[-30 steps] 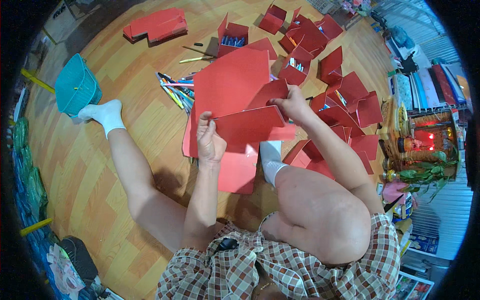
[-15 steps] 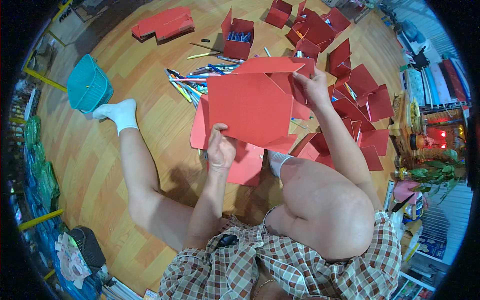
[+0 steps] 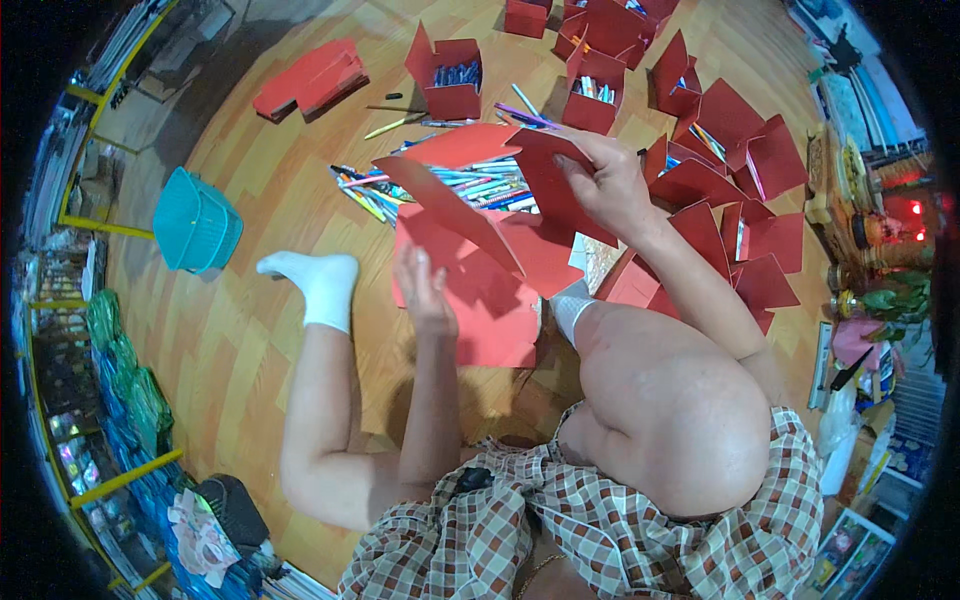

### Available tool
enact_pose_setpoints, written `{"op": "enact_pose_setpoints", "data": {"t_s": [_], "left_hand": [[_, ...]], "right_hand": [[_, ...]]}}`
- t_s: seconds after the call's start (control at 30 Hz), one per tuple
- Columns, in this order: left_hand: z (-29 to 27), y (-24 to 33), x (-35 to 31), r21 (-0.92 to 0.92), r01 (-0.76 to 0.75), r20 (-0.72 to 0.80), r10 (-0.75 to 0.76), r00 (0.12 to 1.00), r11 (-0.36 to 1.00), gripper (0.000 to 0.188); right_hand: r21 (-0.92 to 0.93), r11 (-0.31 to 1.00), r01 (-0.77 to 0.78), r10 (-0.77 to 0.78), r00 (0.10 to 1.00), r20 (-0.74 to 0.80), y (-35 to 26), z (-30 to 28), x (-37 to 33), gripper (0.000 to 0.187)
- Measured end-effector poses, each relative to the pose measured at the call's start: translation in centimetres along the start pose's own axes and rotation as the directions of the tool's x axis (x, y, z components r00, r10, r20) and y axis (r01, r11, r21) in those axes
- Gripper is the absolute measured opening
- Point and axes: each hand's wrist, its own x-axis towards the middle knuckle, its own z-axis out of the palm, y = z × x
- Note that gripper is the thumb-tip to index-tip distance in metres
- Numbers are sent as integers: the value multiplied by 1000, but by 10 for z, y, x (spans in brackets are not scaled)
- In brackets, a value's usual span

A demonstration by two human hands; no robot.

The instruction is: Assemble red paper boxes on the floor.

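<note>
My right hand [image 3: 608, 185] grips one panel of a red cardboard box [image 3: 560, 195], thumb on the near face. The box is partly folded and held above the floor, its panels and flaps standing at angles. Beside its lower left panel is my left hand [image 3: 428, 290], fingers stretched up, holding nothing; whether the fingertips touch the cardboard I cannot tell. Below lies a flat red cardboard piece [image 3: 497, 342] on the wooden floor. Just beyond the box, a heap of loose pens [image 3: 485, 187] in mixed colours is partly hidden by it.
An upright red box [image 3: 450, 104] holds blue pens. Several more open red boxes [image 3: 735, 115] stand at the right, some with pens inside. A stack of flat red cardboard [image 3: 312, 80] lies far left, near a teal basket [image 3: 198, 222]. Shelves line both sides.
The cardboard has gone from a broad, nearly flat face to panels folded at angles. My left hand has let go of its lower edge and opened. My left foot has drawn away from the basket.
</note>
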Motion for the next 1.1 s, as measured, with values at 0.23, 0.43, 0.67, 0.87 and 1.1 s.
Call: {"op": "enact_pose_setpoints", "data": {"t_s": [0.23,0.43,0.67,0.87,1.1], "left_hand": [[36,107,-17,469,-808,669,453,589,357,72],[56,88,-19,396,-713,781,195,593,579,56],[41,71,-24,269,-377,585,160,795,886,41],[11,67,-15,274,106,215,-168,962,956,43],[-2,50,-17,282,124,190,-182,965,951,40]], "right_hand": [[-181,965,190,-158,971,179,-18,-9,1,26],[-179,953,243,-192,946,261,-25,-6,4,26],[386,856,-343,236,925,298,-32,-32,13,38],[421,818,-392,305,916,262,-33,-21,-2,73],[304,897,-320,260,940,220,-6,11,-1,88]]}}
